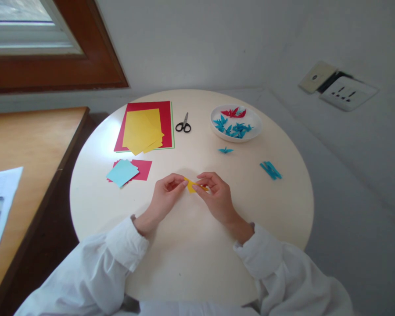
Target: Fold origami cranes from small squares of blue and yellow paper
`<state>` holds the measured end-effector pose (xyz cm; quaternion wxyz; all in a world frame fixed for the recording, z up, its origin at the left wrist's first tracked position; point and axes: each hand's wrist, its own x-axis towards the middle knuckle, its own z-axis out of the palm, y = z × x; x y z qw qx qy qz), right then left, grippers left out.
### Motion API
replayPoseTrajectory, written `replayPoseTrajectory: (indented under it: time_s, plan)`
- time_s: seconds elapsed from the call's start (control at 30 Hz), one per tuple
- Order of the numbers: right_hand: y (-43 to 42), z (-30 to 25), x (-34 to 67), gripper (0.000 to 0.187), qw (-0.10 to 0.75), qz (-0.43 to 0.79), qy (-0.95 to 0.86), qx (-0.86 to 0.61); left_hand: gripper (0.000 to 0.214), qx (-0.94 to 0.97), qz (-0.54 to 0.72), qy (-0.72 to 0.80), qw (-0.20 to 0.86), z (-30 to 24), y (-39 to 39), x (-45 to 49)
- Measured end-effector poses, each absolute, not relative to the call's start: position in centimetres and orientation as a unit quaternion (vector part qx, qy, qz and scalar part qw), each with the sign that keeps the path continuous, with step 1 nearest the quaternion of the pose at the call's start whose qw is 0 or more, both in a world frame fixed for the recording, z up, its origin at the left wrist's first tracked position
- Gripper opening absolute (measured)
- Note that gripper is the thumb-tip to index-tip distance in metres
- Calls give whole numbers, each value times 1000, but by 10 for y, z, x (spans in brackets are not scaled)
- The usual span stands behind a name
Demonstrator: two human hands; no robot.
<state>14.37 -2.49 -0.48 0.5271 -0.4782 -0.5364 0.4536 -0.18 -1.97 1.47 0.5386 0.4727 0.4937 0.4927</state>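
Note:
A small folded piece of yellow paper (191, 186) is held between both hands over the middle of the round white table (191, 263). My left hand (166, 195) pinches its left corner between thumb and fingers. On the other side, my right hand (219, 197) grips the right part, with the thumb in front. The fingers hide some of the folds. Beyond my right hand lies a single blue paper crane (225, 150). Several blue and red paper cranes (240, 130) sit in a white round dish (260, 127) at the back right.
Black-handled scissors (183, 126) lie at the back. Yellow sheets (141, 127) rest on red paper (166, 123) at the back left. Light-blue squares (123, 172) overlap red squares (143, 170) nearer me. Folded blue strips (271, 170) lie right. A wooden desk (46, 140) stands left.

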Motion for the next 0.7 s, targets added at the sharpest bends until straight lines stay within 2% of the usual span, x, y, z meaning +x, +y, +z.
replayPoseTrajectory:
  time_s: [0.7]
  plan:
    - [-24,-8,144,24,537,490,-507,-462,20,453,493,481,565,7,-17,-5]
